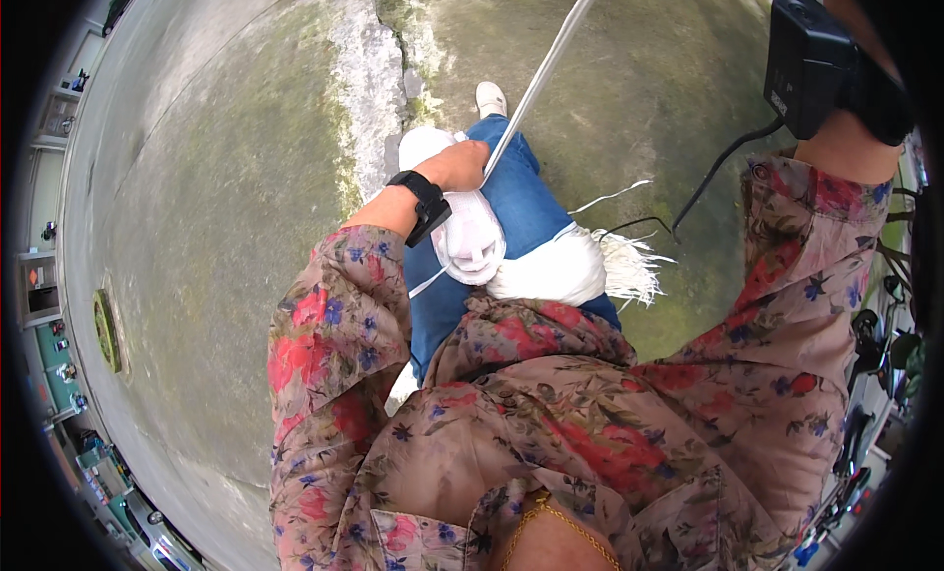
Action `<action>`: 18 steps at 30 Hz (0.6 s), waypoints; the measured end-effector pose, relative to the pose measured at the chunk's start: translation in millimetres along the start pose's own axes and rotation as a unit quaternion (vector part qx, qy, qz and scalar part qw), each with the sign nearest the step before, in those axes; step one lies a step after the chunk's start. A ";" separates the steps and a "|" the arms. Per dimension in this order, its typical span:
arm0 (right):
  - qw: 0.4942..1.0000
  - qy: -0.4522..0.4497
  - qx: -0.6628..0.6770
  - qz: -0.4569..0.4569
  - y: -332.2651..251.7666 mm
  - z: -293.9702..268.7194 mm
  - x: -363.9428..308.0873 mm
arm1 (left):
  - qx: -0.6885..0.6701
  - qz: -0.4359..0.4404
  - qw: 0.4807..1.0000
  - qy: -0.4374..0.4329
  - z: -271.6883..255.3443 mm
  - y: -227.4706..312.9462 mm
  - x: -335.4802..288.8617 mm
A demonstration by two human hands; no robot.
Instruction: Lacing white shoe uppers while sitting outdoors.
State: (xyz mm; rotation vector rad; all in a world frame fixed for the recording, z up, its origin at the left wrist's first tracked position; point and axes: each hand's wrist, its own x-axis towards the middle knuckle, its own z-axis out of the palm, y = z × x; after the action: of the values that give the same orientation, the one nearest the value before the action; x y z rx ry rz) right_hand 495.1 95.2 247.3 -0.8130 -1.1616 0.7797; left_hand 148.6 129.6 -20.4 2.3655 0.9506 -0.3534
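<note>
On my lap, across the blue jeans, lies a pale pink and white piece shaped like a slipper (472,244). My left hand (458,168) is closed over its far part, the fingertips hidden. A rounded white end (423,146) shows beyond the hand; I cannot tell whether it belongs to the same piece. From beside my left knuckles a white strand (546,69) runs straight up to the top edge. A white bundle of strands (551,271) with frayed loose ends (634,266) rests over my thigh. My right hand (857,15) is raised at the upper right, its fingers out of the picture.
A black box (811,60) on my right wrist trails a black cable (723,168) toward my lap. Mossy concrete (216,227) with a cracked pale strip (364,89) spreads around me. Motorbikes (865,414) stand along the right rim; a round planter-like thing (105,330) is at left.
</note>
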 end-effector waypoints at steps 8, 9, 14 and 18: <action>0.998 -0.047 0.002 0.050 29.6 24.3 -22.9 | -0.064 -0.004 0.998 -0.011 -4.4 -6.5 10.3; 0.998 -0.051 0.006 0.048 28.3 26.1 -21.6 | -0.102 -0.007 0.994 0.036 -1.1 -10.1 7.3; 0.997 -0.054 0.009 0.057 29.8 30.9 -18.2 | -0.357 -0.045 0.933 0.016 7.1 -29.9 1.4; 0.994 -0.063 0.011 0.087 45.0 40.4 -28.2 | -0.576 -0.087 0.806 0.104 9.6 -33.4 -12.4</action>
State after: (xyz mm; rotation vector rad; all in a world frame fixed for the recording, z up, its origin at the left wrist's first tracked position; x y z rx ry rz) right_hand 445.1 98.8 203.3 -0.8651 -1.2035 0.9978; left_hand 116.1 136.9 -36.2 1.1921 1.0479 0.3708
